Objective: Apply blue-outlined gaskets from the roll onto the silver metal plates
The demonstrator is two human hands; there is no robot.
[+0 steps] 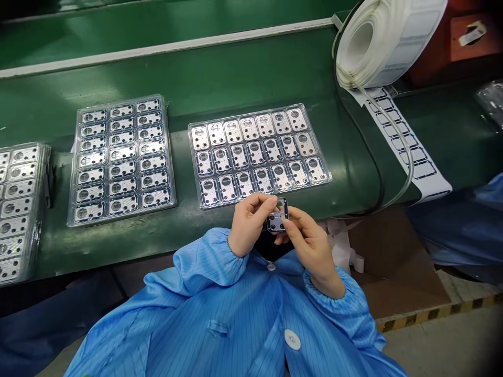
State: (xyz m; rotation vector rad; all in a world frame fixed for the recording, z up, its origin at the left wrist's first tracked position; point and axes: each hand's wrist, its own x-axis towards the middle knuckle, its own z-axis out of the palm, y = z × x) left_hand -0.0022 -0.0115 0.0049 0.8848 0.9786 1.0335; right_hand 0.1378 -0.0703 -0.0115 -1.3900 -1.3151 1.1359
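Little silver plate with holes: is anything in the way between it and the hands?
Nothing visible: the bare left hand and bare right hand both hold the small silver, dark-edged rectangular plate directly. Its underside is hidden.

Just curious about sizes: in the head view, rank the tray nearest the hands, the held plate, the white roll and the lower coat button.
1. Tray and white roll: order unsure, the latter being cropped
2. Held plate
3. Lower coat button
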